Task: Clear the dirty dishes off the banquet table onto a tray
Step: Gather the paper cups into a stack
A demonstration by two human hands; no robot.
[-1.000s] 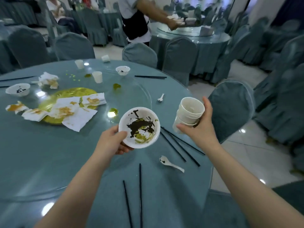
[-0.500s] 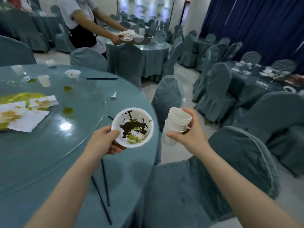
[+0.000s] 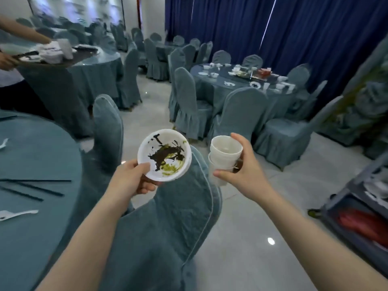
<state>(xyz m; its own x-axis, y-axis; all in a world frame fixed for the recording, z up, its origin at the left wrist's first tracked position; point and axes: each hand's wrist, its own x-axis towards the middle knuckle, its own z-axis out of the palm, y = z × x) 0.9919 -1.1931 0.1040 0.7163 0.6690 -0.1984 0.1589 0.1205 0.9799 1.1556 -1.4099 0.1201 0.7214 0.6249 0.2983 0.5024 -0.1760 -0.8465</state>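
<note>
Two chopsticks (image 3: pixel 31 189) lie on the table (image 3: pixel 37 156) at the near left. The left hand (image 3: pixel 131 178) pinches the smeared bowl (image 3: pixel 164 155) by its rim above a chair (image 3: pixel 168 227). Just right, the right hand (image 3: pixel 241 175) wraps the stacked cups (image 3: pixel 224 156). A cart (image 3: pixel 357 211) stands at the right edge.

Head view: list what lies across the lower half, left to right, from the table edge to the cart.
Spoon → chopsticks → left hand → dirty bowl → stacked cups → right hand → cart.
</note>
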